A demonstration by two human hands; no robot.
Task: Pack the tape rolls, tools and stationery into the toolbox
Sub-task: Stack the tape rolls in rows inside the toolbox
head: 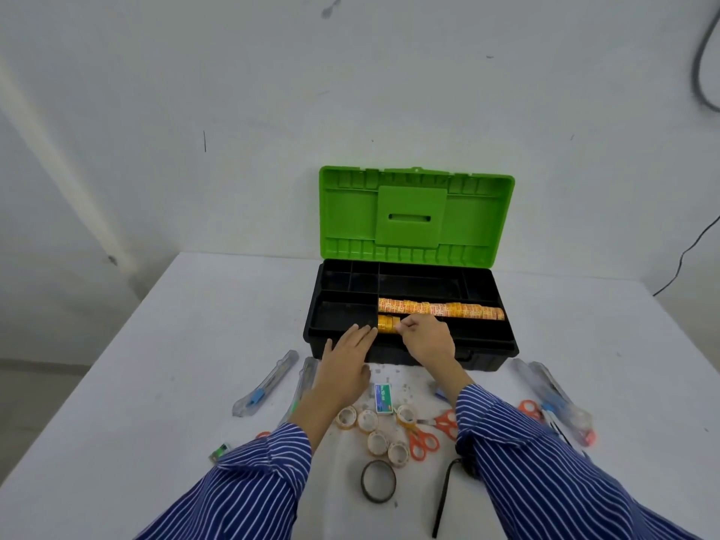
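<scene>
Hands work at the front rim of an open toolbox [409, 344] on a white table [175, 344]: the right hand [426, 339] pinches yellow tape rolls [389, 324] in its tray, while the left hand [346, 358] lies flat, fingers straight, against the rim. More small tape rolls [376, 430] and orange scissors [422, 438] lie in front of the toolbox.

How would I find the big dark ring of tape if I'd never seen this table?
Start at the open green-lidded toolbox and come straight towards the person, past the cluster of small pale tape rolls and the orange scissors. The dark tape ring lies flat between the two striped sleeves. It is the only thin, blackish hoop, wider than the pale rolls.
</scene>
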